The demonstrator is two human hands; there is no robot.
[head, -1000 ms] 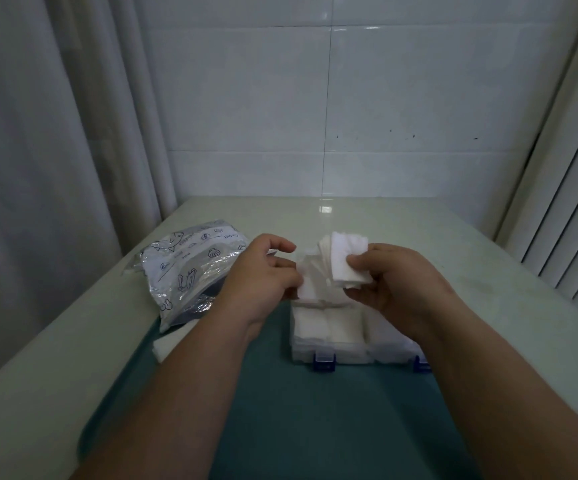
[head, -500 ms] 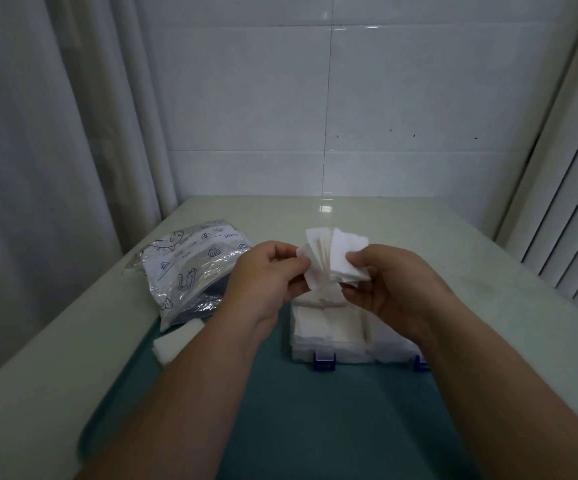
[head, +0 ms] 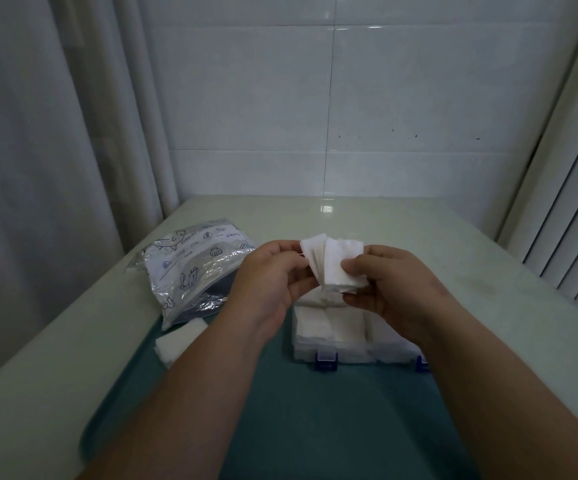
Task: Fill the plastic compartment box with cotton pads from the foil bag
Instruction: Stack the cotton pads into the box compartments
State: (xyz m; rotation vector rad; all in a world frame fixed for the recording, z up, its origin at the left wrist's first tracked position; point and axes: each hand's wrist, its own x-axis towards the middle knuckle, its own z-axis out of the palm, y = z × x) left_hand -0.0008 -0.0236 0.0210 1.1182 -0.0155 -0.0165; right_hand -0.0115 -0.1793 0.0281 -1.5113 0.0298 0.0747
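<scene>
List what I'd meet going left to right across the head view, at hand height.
foil bag → left hand → fanned cotton pads → right hand. Compartment box omitted: it lies beneath the hands.

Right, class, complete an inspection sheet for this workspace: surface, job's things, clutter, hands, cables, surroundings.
Surface: pale table with a teal mat on it.
Job's things: clear compartment box on the mat, pads inside; foil bag lying left of it.
Clutter: loose pad stack beside the bag.
Hands: right hand grips fanned pads above the box; left hand pinches their left edge.
Cables: nothing seen.
Surroundings: tiled wall behind, curtain left, slatted blind right.
</scene>
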